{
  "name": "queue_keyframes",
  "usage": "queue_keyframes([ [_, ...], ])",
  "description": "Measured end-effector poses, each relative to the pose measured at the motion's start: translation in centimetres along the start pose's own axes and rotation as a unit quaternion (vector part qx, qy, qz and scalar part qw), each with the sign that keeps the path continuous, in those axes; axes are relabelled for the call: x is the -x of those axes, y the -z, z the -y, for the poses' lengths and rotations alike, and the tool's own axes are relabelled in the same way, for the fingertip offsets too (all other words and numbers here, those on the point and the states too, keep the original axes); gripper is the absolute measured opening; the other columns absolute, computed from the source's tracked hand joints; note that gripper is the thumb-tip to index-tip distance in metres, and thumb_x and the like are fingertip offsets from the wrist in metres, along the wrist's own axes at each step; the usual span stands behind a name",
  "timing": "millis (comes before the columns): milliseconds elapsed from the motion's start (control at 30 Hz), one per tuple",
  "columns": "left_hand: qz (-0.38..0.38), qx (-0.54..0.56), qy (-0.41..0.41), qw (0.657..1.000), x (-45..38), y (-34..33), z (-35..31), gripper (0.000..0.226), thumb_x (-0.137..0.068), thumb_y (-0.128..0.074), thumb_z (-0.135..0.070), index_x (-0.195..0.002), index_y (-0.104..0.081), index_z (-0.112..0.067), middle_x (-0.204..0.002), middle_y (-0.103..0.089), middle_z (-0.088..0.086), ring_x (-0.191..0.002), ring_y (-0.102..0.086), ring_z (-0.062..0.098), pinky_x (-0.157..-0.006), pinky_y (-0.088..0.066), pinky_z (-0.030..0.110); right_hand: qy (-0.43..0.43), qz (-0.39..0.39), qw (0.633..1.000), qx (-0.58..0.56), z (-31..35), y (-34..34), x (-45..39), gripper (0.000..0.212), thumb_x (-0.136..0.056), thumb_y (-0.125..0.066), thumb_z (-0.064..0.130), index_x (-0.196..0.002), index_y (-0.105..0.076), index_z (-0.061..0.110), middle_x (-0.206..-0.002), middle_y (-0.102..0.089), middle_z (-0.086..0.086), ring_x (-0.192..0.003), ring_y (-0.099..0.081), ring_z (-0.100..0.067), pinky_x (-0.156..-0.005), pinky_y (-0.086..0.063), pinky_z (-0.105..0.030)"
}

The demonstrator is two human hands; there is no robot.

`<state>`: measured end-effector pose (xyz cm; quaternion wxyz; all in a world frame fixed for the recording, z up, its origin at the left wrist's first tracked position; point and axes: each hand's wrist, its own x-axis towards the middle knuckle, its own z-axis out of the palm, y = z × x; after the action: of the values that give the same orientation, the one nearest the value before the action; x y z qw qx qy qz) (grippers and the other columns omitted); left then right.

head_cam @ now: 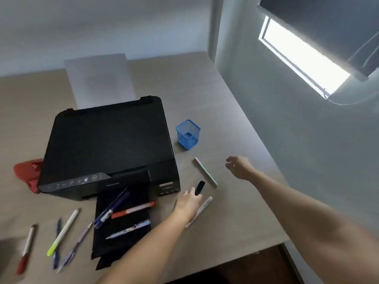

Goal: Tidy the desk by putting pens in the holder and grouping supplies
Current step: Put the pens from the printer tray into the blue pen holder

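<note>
1. Black marker (200, 187): short, on the table (235, 212) right of the printer (108, 148); long axis runs from near-left to far-right.
2. Left hand (189, 202): nearer one, fingertips at the marker's near end; contact likely, grip not confirmed. It overlies a white pen (202, 209).
3. Right hand (239, 167): loosely spread, holding nothing, hovering well right of the pink-green pen (205, 172).
4. Blue mesh holder (188, 134): upright, no pens visible inside, beyond both hands.
</note>
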<state>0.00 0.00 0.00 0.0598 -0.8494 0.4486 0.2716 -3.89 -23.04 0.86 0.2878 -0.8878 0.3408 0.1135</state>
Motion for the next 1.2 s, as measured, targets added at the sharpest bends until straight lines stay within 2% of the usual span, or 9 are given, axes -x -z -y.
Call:
queue_keyframes([
  [133, 0.001, -0.006, 0.025, 1.0, -1.0, -0.8, -0.1, 0.042, -0.083, -0.049, 0.013, -0.121, -0.049, -0.006, -0.128, -0.043, 0.019, -0.115, -0.049, 0.04, -0.091, -0.046, 0.043, -0.007, 0.049, 0.999, -0.021, 1.1, -1.1, -1.0, 0.032, -0.092, -0.055, 0.025, -0.116, -0.063, 0.006, -0.112, -0.069, -0.018, -0.105, -0.063, -0.032, -0.089, -0.047, -0.029],
  [333, 0.005, 0.101, 0.076, 0.992, -1.1, -1.6, 0.6, 0.06, -0.085, -0.046, 0.013, -0.139, -0.027, -0.006, -0.133, -0.039, 0.019, -0.122, -0.051, 0.041, -0.095, -0.046, 0.047, 0.024, 0.083, 0.996, 0.007, 2.9, -3.5, -3.5, 0.031, -0.086, -0.063, 0.029, -0.108, -0.065, 0.006, -0.111, -0.067, -0.017, -0.102, -0.061, -0.033, -0.088, -0.05, -0.034],
  [467, 0.004, 0.18, 0.096, 0.979, 0.2, -2.2, -0.2, 0.061, -0.09, -0.048, -0.003, -0.142, -0.019, -0.01, -0.127, -0.056, 0.02, -0.109, -0.061, 0.043, -0.086, -0.049, 0.047, 0.032, 0.102, 0.992, 0.061, 3.9, -5.0, -4.8, 0.023, -0.086, -0.057, 0.024, -0.097, -0.064, 0.004, -0.103, -0.066, -0.016, -0.091, -0.063, -0.033, -0.069, -0.048, -0.033],
  [567, -0.014, 0.21, 0.117, 0.971, 0.1, -3.1, -1.2, 0.055, -0.092, -0.053, -0.033, -0.139, -0.031, -0.014, -0.127, -0.059, 0.013, -0.113, -0.061, 0.038, -0.087, -0.049, 0.041, 0.032, 0.105, 0.988, 0.107, 4.2, -5.7, -5.5, 0.015, -0.087, -0.049, 0.017, -0.079, -0.053, 0.005, -0.092, -0.061, -0.018, -0.076, -0.057, -0.032, -0.06, -0.043, -0.032],
  [800, 0.028, 0.111, 0.122, 0.986, -1.8, -3.8, -2.0, 0.04, -0.095, -0.052, -0.016, -0.133, -0.043, -0.006, -0.136, -0.043, 0.013, -0.129, -0.043, 0.031, -0.095, -0.047, 0.044, 0.007, 0.114, 0.986, 0.125, 2.0, -4.8, -6.0, 0.027, -0.092, -0.039, 0.008, -0.105, -0.059, -0.005, -0.095, -0.056, -0.017, -0.08, -0.052, -0.027, -0.072, -0.048, -0.036],
  [867, 0.032, 0.103, 0.122, 0.987, -1.8, -3.1, -2.1, 0.041, -0.092, -0.052, -0.007, -0.132, -0.041, -0.005, -0.136, -0.045, 0.014, -0.13, -0.042, 0.031, -0.098, -0.045, 0.043, -0.014, 0.091, 0.994, 0.06, 0.8, -3.6, -6.4, 0.023, -0.091, -0.043, 0.008, -0.102, -0.059, -0.004, -0.092, -0.057, -0.016, -0.08, -0.058, -0.03, -0.076, -0.054, -0.038],
  [967, 0.002, 0.178, 0.131, 0.975, -2.2, 0.4, -2.0, 0.035, -0.096, -0.043, -0.012, -0.129, -0.037, -0.004, -0.125, -0.061, 0.021, -0.118, -0.057, 0.038, -0.097, -0.044, 0.044, -0.043, -0.002, 0.987, -0.154, -0.3, -0.7, -7.1, 0.005, -0.087, -0.05, 0.002, -0.091, -0.051, 0.005, -0.085, -0.059, -0.017, -0.061, -0.062, -0.027, -0.049, -0.055, -0.029],
  [1100, -0.071, 0.408, 0.14, 0.899, -4.8, 8.0, -0.1, 0.024, -0.098, -0.042, -0.027, -0.109, -0.036, -0.007, -0.113, -0.064, 0.029, -0.097, -0.065, 0.047, -0.077, -0.058, 0.053, -0.038, -0.112, 0.912, -0.393, 1.3, 4.4, -8.5, 0.018, -0.087, -0.054, -0.001, -0.098, -0.044, 0.008, -0.085, -0.056, -0.019, -0.054, -0.059, -0.023, -0.048, -0.057, -0.023],
  [1200, -0.09, 0.415, 0.165, 0.89, -8.2, 14.4, 2.1, 0.039, -0.098, -0.039, -0.011, -0.133, -0.025, -0.002, -0.114, -0.059, 0.024, -0.091, -0.063, 0.042, -0.07, -0.05, 0.041, 0.002, -0.124, 0.855, -0.504, 5.1, 7.0, -9.7, 0.008, -0.095, -0.049, 0.008, -0.101, -0.044, 0.006, -0.081, -0.061, -0.013, -0.062, -0.062, -0.022, -0.052, -0.058, -0.019],
])
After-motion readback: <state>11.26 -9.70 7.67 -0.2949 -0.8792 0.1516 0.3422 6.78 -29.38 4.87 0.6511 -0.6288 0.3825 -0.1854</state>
